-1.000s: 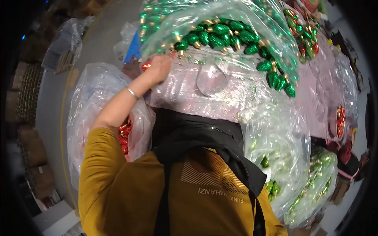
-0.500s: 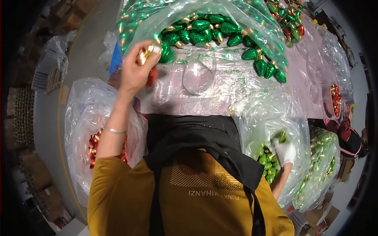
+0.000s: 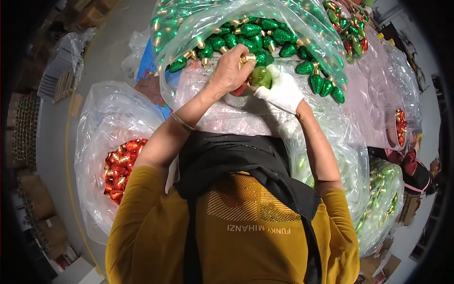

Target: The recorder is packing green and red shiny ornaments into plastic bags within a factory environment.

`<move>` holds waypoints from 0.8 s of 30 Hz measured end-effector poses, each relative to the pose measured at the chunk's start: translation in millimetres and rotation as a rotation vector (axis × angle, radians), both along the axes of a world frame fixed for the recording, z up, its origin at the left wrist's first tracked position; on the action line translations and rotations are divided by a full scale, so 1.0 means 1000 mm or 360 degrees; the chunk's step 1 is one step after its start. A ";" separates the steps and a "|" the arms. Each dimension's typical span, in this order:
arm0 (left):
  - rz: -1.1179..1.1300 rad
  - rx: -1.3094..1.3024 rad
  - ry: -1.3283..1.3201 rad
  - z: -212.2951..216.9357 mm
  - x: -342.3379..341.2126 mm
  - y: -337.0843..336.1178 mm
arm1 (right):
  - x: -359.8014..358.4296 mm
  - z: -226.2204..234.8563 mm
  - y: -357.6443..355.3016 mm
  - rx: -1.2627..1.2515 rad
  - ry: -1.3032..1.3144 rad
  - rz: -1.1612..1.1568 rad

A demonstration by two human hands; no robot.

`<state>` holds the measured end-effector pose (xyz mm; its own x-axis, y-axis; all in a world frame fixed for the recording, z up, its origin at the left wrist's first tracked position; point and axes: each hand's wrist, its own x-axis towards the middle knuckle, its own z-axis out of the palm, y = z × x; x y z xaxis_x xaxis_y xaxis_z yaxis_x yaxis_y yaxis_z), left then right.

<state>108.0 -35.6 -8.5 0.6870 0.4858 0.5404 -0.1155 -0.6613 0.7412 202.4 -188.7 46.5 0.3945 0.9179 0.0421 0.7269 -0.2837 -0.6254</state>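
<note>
The bare left hand [image 3: 231, 71] grips gold-capped bulbs. The gloved right hand [image 3: 282, 91] pinches a light green bulb [image 3: 260, 76], touching the left

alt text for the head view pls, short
A person's bare left hand and white-gloved right hand meet over a light-green bulb-shaped ornament, above a clear bag of dark-green ornaments. A clear bag of red ornaments sits to the left.

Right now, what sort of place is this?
Probably a workshop packing decorations: clear plastic bags of glossy green bulb-shaped ornaments and red ones, stacked cardboard cartons, another worker's sleeve along the plastic-covered table.
</note>
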 end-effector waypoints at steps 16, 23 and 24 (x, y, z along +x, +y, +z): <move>-0.0440 0.0640 0.0607 0.019 -0.063 0.001 | -0.016 -0.024 -0.030 0.0022 0.0021 0.0097; -0.0823 0.0799 0.0822 0.008 -0.102 -0.005 | -0.014 -0.023 -0.042 0.0016 -0.0612 0.0439; -0.0842 0.0792 0.0828 0.012 -0.105 -0.006 | -0.017 -0.028 -0.044 0.0026 -0.0513 0.0492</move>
